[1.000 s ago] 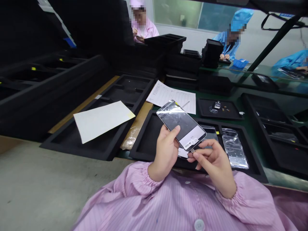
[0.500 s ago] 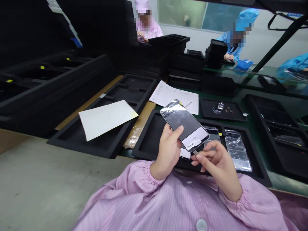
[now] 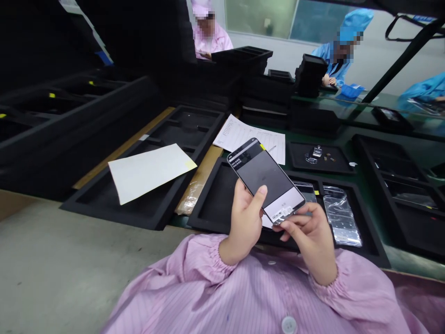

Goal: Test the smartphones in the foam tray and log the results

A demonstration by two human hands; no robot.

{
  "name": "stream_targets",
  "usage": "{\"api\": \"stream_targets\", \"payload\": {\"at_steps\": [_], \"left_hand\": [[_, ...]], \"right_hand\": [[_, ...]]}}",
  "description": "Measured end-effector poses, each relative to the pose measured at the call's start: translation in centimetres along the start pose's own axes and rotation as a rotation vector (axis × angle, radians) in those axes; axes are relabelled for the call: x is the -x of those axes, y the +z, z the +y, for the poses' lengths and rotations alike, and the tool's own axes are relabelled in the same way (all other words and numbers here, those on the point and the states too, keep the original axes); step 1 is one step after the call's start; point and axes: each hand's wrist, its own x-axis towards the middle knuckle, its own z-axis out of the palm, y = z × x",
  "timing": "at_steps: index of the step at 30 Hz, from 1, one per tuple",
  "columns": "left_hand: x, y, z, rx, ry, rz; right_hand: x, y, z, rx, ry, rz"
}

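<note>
My left hand (image 3: 245, 220) grips a smartphone (image 3: 266, 178) by its lower left side, thumb laid on the screen. The phone tilts up and away, its glass covered with clear film and a white label strip near the bottom. My right hand (image 3: 309, 236) is closed in a pinch at the phone's bottom edge, fingertips pressed against it; what it pinches is too small to make out. Both hands hover over a black foam tray (image 3: 215, 204) close to my pink-sleeved body.
The tray holds plastic-wrapped phones (image 3: 340, 215). A white sheet (image 3: 149, 170) lies on another black tray to the left, and a printed form (image 3: 243, 134) lies behind. A small tray with metal parts (image 3: 318, 155) sits further back. Three people in pink and blue work at the far bench.
The phone has tipped more upright, its screen now showing dark instead of glare. My right hand moved in from just below the phone to touch its bottom edge.
</note>
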Motion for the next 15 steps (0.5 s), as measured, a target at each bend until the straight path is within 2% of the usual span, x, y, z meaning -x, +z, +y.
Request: {"api": "stream_targets", "payload": {"at_steps": [4, 7, 11, 15], "left_hand": [[0.4, 0.0, 0.0, 0.023, -0.142, 0.004], [0.2, 0.1, 0.2, 0.026, -0.182, 0.002], [-0.1, -0.2, 0.7, 0.086, -0.220, -0.036], [0.1, -1.2, 1.1, 0.007, -0.240, -0.246]], "right_hand": [[-0.1, -0.3, 1.5, 0.141, -0.189, 0.128], [-0.1, -0.5, 1.8, 0.236, -0.275, 0.148], [0.2, -0.9, 1.3, 0.359, -0.303, -0.004], [0.4, -1.5, 1.0, 0.463, -0.267, -0.104]]}}
